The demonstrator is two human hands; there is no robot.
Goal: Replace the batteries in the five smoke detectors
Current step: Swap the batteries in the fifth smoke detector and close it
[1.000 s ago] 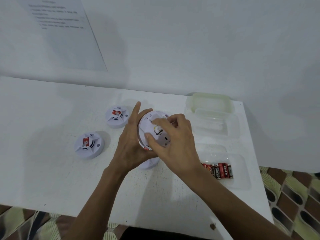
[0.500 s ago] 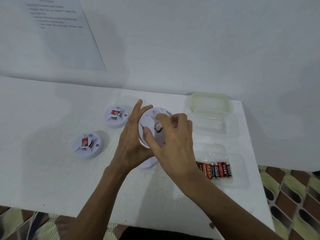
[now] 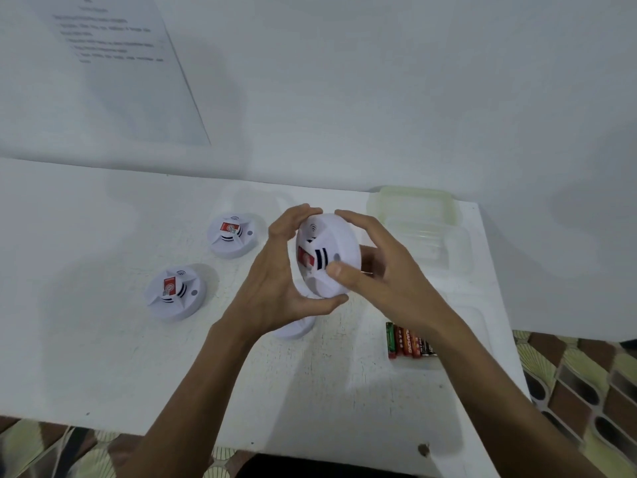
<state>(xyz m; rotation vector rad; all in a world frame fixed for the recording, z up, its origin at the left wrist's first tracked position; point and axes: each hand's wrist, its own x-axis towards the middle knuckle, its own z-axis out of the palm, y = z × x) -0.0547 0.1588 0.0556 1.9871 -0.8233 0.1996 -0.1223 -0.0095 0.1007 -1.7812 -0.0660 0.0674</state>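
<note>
Two bare hands, the left hand and the right hand; the left forearm and right forearm are bare down to the lower edge, slim and long; the right thumbnail is cut short; a dark patch between the arms may be clothing, too little shows to tell.

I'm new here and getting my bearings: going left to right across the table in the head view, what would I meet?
nearer smoke detector → farther smoke detector → left hand → held smoke detector → right hand

White table: smoke detectors, plastic containers
</note>
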